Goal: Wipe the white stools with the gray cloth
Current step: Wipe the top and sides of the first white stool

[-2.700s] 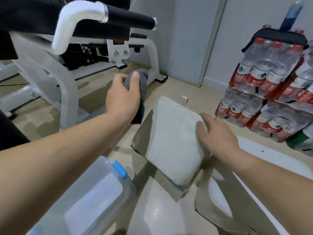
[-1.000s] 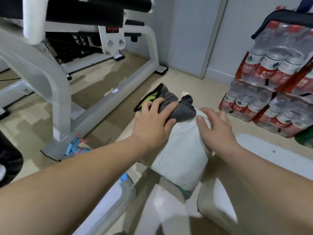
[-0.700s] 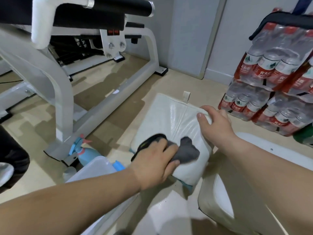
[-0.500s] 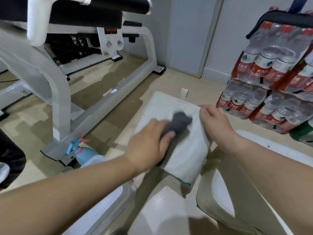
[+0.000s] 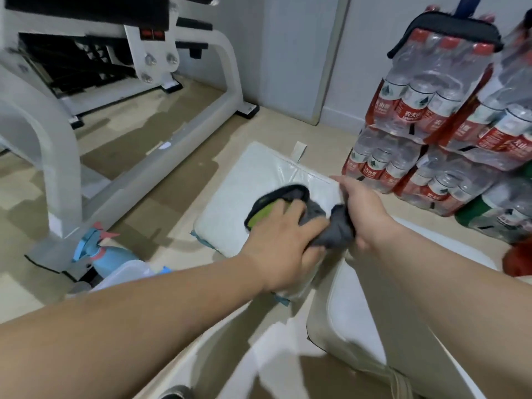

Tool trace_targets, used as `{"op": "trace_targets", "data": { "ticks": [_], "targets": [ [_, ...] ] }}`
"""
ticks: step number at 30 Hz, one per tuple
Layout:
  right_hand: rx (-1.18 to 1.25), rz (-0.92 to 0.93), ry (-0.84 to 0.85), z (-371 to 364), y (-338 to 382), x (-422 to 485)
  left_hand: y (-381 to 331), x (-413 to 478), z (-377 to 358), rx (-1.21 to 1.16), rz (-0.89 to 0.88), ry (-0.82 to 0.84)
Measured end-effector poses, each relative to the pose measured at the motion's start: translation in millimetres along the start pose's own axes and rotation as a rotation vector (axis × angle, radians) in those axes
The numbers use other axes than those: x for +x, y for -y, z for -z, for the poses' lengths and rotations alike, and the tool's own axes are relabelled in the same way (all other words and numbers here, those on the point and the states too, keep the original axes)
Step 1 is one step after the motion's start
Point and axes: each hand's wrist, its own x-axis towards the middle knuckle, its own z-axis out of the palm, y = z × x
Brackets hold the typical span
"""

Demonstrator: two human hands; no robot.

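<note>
far beyond the left hand [image 5: 283, 243], up and to its left, a white-framed exercise machine [image 5: 54, 131] with black pads fills the corner, its long foot running along the beige floor [image 5: 178, 168] toward that hand. past the right hand [image 5: 364, 210], up and to its right, shrink-wrapped bottle packs [image 5: 426, 110] with red labels are stacked against the wall, and a dark padded item lies on top of them.

below the right forearm a second stool [image 5: 354, 309] lies tilted, its pale seat facing the left arm. under both hands sits the white stool [image 5: 244, 188], its padded top wrinkled and glossy. a small loop tab [image 5: 299, 148] stands at its far edge, just beyond the fingers.

left of the left forearm, close to the elbow side, a clear plastic jug [image 5: 123, 276] with a blue cap rests on the floor, and a blue spray bottle [image 5: 96, 250] with a pink trigger leans just beyond it.

the gray cloth [image 5: 338, 230] lies bunched on the near right part of the white stool's pad, between the two hands, showing a black-edged green patch beside the left fingers. the left hand grasps it, fingers spread over the top and thumb tucked beneath the bunch, pressing it onto the pad. the right hand is clenched round the pad's right corner, and the cloth's end touches its palm. motion blur hides whether it also pinches the cloth.
</note>
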Motion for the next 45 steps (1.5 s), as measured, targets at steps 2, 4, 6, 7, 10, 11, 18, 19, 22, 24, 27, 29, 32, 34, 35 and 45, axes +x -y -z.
{"op": "trace_targets", "data": {
  "ticks": [2,4,6,7,10,11,18,19,22,24,27,29,32,34,35,45],
  "targets": [
    [-0.211,0.117,-0.016,-2,-6,5,3,-36,-3,-0.011,-0.177,0.086],
    [-0.296,0.173,-0.017,-7,-7,5,10,-63,-2,-0.044,-0.273,0.185],
    [-0.297,0.164,-0.020,-10,-4,2,17,-72,5,-0.149,-0.221,0.230],
    [-0.262,0.139,-0.021,-10,-2,2,20,-67,13,-0.219,-0.117,0.193],
    [-0.109,0.055,-0.001,-10,3,-2,37,-22,42,-0.258,0.262,-0.119],
    [-0.086,0.021,0.005,-12,5,-5,44,-4,47,-0.212,0.303,-0.190],
    [-0.100,-0.046,-0.064,-7,-1,-2,25,44,5,0.025,0.353,-0.056],
    [-0.096,-0.051,-0.062,-6,-1,-3,23,46,4,0.009,0.350,-0.073],
    [-0.020,-0.057,-0.004,-5,-2,-4,20,30,8,-0.014,0.235,-0.133],
    [-0.038,-0.024,0.021,-8,-1,-3,18,3,7,0.005,0.074,-0.125],
    [-0.241,0.113,0.056,-15,-1,-4,15,-47,0,-0.014,-0.184,0.013],
    [-0.409,0.188,0.024,-18,-5,-3,24,-66,1,-0.033,-0.347,0.106],
    [-0.475,0.231,-0.017,-17,-8,-3,71,-59,10,0.039,-0.408,0.058],
    [-0.475,0.233,-0.021,-18,-10,-2,110,-49,22,0.109,-0.170,-0.077],
    [-0.473,0.238,-0.020,-19,-10,-2,122,-45,26,0.127,0.034,-0.139],
    [-0.501,0.280,-0.033,-21,-13,3,62,-54,15,0.046,-0.364,0.023]
  ]
}}
